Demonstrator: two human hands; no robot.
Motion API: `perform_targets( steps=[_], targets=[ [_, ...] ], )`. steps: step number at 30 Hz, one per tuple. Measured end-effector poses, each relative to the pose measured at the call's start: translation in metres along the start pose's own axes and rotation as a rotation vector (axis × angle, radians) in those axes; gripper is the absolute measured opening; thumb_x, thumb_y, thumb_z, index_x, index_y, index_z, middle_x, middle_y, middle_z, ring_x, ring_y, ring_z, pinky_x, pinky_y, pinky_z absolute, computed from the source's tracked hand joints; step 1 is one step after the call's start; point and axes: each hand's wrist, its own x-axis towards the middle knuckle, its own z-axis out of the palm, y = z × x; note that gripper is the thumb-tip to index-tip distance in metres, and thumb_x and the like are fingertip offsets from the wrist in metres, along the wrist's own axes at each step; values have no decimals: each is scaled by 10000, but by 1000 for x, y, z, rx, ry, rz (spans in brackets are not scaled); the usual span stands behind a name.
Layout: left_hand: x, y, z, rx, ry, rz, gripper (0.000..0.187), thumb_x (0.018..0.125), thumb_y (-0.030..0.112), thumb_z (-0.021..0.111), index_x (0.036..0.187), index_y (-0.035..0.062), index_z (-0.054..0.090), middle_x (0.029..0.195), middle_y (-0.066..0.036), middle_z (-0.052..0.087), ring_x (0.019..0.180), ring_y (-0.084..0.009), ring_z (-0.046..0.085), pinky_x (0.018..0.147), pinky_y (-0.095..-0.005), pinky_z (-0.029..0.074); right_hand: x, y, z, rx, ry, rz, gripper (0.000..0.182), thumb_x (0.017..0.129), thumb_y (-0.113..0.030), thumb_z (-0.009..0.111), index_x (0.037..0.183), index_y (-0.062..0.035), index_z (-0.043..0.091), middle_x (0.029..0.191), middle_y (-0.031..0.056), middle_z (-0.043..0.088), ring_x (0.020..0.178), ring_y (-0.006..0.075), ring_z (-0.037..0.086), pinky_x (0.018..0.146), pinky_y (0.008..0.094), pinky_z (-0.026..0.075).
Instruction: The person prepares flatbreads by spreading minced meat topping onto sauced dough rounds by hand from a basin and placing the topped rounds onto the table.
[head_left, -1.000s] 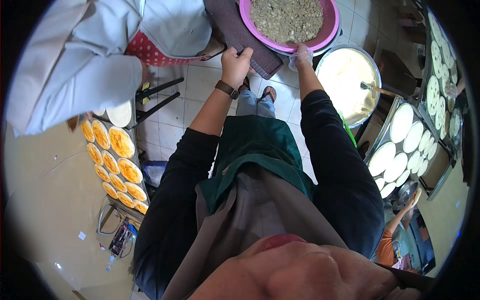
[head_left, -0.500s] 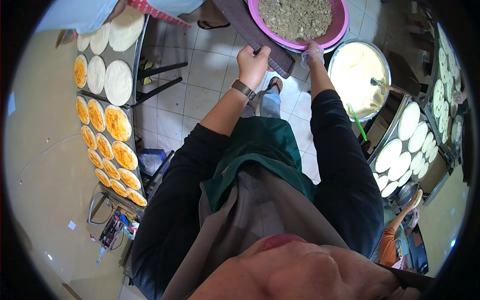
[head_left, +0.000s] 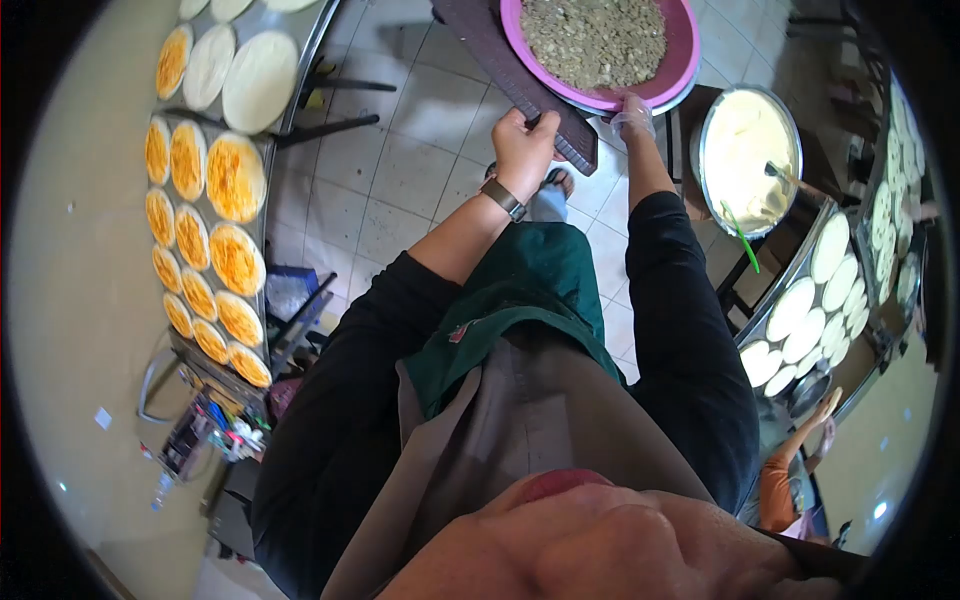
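My left hand (head_left: 525, 152), with a watch at the wrist, grips the near end of a dark brown ridged tray (head_left: 500, 60). At the near rim of a pink basin (head_left: 688, 70), my right hand (head_left: 633, 120) wears a clear plastic glove, its fingers closed on the rim. Crumbly brown filling (head_left: 595, 40) lies in the basin, which sits over a metal vessel and against the tray's right side. The fingertips of my right hand are partly hidden under the rim.
Trays of orange-topped dough rounds (head_left: 238, 178) stand at left. To the right are a metal bowl of pale batter (head_left: 745, 150) with a brush and green utensil, and trays of pale rounds (head_left: 790, 308). A co-worker (head_left: 780, 490) is at lower right. Tiled floor (head_left: 400, 150) shows between.
The view has shifted, and the trays at left and the batter bowl appear lower. Both hands keep their holds on the tray and basin. The person at upper left is out of view.
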Motion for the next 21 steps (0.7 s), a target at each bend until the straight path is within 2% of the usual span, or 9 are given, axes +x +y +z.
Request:
perform_targets(
  steps=[6,7,11,12,13,15,16,19,21],
  targets=[
    [-62,-18,-47,82,138,68,184,848,89,632,727,-48,607,627,-95,633,503,-159,620,410,-315,504,2,58,10,-47,-140,-19,272,864,-227,575,1045,-33,635,914,137,645,759,283,645,604,446,556],
    [-71,-25,-56,97,122,56,153,870,105,636,910,-41,654,725,-86,677,536,-138,637,459,-279,531,-33,55,17,-58,-125,-43,260,886,-218,551,975,4,653,894,148,658,753,282,657,590,430,557],
    [-105,-49,-98,133,273,148,158,856,91,626,921,-48,665,714,-92,678,569,-151,658,464,-279,534,-53,103,30,-79,-282,53,279,845,-160,535,1037,22,622,989,180,670,799,315,682,617,443,597],
    [-116,-50,-107,97,357,158,177,788,145,663,737,-23,633,575,-137,631,487,-217,634,472,-335,496,-52,119,29,-121,-342,32,311,834,-145,532,1084,29,597,1034,185,664,792,318,681,595,437,600],
    [-121,-65,-123,79,401,157,177,788,145,663,737,-23,633,575,-137,631,487,-217,634,472,-335,496,-69,134,31,-161,-301,10,313,852,-166,502,1084,21,598,1044,176,667,820,316,680,616,430,596],
    [-132,-87,-163,210,420,262,114,842,89,641,863,-22,657,672,-42,643,549,-80,578,458,-269,440,-101,166,38,-165,-373,-20,357,883,-216,449,1104,-8,638,1062,169,676,851,310,679,654,418,585],
    [-155,-73,-179,260,437,194,114,827,99,656,814,-13,644,644,-31,618,562,-59,535,479,-273,413,-111,184,40,-147,-397,37,411,903,-271,417,1132,-45,672,1100,147,688,879,299,679,691,414,569],
    [-209,-69,-214,325,537,243,190,798,144,685,785,-28,606,611,-55,599,579,-70,538,502,-296,444,-168,240,45,-88,-493,70,367,908,-217,466,1136,-47,698,1148,114,690,976,267,674,831,404,559],
    [-249,-71,-244,302,523,178,201,803,145,681,768,-30,589,616,-69,596,590,-65,535,501,-301,447,-194,274,46,-171,-454,78,361,901,-225,481,1146,-80,704,1138,84,699,940,248,677,781,366,550]
  ],
)
